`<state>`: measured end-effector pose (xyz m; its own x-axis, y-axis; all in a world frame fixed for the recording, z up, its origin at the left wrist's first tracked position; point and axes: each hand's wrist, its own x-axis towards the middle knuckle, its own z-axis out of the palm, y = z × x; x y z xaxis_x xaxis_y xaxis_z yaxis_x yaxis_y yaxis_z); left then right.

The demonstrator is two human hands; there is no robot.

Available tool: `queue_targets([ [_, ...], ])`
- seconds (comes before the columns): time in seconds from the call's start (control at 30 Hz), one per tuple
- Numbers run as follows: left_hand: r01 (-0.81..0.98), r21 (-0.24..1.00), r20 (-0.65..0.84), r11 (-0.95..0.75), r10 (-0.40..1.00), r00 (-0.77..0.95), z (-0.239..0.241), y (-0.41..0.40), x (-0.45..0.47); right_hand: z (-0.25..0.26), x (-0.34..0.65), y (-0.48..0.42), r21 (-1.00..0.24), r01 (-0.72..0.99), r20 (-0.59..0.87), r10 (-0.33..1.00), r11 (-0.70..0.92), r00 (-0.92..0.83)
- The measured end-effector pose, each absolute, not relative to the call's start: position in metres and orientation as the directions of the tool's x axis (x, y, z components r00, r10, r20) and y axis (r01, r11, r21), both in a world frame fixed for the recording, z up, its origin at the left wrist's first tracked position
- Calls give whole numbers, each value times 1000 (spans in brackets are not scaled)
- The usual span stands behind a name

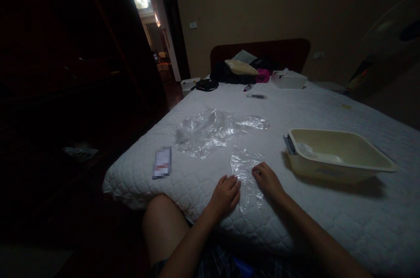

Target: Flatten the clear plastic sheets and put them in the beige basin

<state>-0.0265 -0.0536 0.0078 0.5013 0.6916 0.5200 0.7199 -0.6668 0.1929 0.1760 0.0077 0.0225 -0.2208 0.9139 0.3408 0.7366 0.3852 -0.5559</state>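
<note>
A small clear plastic bag point(246, 178) lies crinkled on the white quilted bed in front of me. My left hand point(225, 193) rests along its left edge, palm down, with the fingers laid out over the quilt and the plastic. On the other side, my right hand point(268, 179) has its fingers curled together at the bag's right edge, pinching the film. Farther up the bed spreads a pile of larger crumpled clear plastic bags point(213, 129), touched by neither hand.
An empty cream plastic bin point(341, 168) with a grey handle stands at the right. A phone point(162, 163), its screen blurred, lies at the left. Near the headboard point(262, 48) are a pillow point(241, 68), a white box point(288, 79) and a black bag point(207, 84).
</note>
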Motion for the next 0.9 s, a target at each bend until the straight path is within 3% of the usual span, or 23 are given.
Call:
queue_targets([
  [0.27, 730, 181, 519, -659, 694, 499, 4, -53, -26, 28, 188, 11, -374, 827, 299, 899, 419, -320],
  [0.53, 725, 190, 517, -663, 695, 500, 6, -53, -27, 40, 186, -12, -337, 780, 467, 813, 527, -347],
  [0.67, 728, 186, 499, -660, 702, 509, 9, -54, -27, 38, 188, -40, -237, 700, 499, 702, 674, -508],
  [0.8, 736, 163, 488, -657, 702, 518, 10, -53, -25, 32, 186, -70, -85, 537, 469, 510, 839, -721],
  [0.9, 743, 136, 485, -655, 698, 527, 9, -52, -25, 26, 179, -81, 13, 479, 469, 418, 878, -778],
])
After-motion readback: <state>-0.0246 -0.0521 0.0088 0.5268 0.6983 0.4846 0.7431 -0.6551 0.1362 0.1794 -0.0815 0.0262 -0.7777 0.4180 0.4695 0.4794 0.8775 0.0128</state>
